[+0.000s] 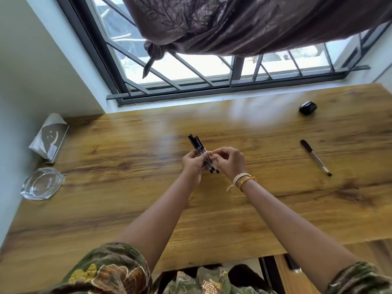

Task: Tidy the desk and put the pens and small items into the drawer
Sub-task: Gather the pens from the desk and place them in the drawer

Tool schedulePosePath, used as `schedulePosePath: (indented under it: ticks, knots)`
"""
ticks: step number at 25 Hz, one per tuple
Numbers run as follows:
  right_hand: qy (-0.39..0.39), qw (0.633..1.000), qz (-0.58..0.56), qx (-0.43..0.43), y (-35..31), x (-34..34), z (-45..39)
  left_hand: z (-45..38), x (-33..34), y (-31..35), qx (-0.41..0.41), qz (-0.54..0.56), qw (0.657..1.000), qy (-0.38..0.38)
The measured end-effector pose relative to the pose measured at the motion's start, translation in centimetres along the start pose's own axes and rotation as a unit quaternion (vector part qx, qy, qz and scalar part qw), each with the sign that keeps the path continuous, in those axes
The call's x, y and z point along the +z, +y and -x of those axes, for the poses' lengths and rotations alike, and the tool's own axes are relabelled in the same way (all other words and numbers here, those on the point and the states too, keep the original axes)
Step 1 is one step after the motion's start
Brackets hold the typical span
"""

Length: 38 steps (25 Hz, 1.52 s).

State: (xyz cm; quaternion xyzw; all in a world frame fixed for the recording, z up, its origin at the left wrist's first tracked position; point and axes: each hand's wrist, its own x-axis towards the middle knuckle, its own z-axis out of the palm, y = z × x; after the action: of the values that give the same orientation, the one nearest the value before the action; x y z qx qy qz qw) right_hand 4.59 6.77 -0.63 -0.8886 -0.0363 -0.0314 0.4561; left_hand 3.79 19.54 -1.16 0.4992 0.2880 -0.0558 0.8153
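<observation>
Wooden desk (127, 209), window side far. Centre: bundle of pens (200, 149), clasped in left hand (194, 164), pinched by fingertips of right hand (230, 162). Right: single pen (315, 157), lying loose. Far right: small black case (308, 107). Left edge: glass ashtray (42, 183), grey packet (49, 137).

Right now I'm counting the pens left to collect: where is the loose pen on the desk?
In the head view, the loose pen lies on the desk, right of the right hand and nearer than the small black item.
</observation>
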Motion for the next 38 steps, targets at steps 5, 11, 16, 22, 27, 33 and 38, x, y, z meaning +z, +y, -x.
schedulePosePath:
  ticks: [5, 11, 16, 22, 27, 33, 38]
  knots:
    - [0.136, 0.966, 0.219, 0.030, 5.9, -5.8, 0.1, 1.9, 2.1, -2.1, -0.033, -0.007, 0.999, -0.031]
    - [0.196, 0.865, 0.372, 0.273, 11.5, -12.6, -1.3, 3.3, 3.1, -3.3, -0.038, -0.023, 0.998, -0.036]
    - [0.170, 0.864, 0.400, 0.254, 12.5, -13.5, -1.2, 3.6, 2.9, -3.6, -0.038, -0.034, 0.998, -0.024]
    - [0.133, 0.927, 0.308, 0.168, 8.9, -11.0, 1.0, 4.0, 2.5, -3.6, -0.035, -0.046, 0.998, -0.027]
    - [-0.017, 0.961, -0.138, 0.237, 3.3, -5.9, 3.0, 4.9, 1.9, -4.1, -0.038, -0.059, 0.997, -0.031]
    - [-0.062, 0.959, -0.182, 0.206, 1.1, -3.1, 5.5, 6.2, 1.1, -3.9, -0.031, -0.052, 0.998, -0.024]
    - [-0.086, 0.959, -0.205, 0.175, 0.5, -3.8, 7.6, 8.2, 0.1, -4.4, -0.025, -0.047, 0.998, -0.032]
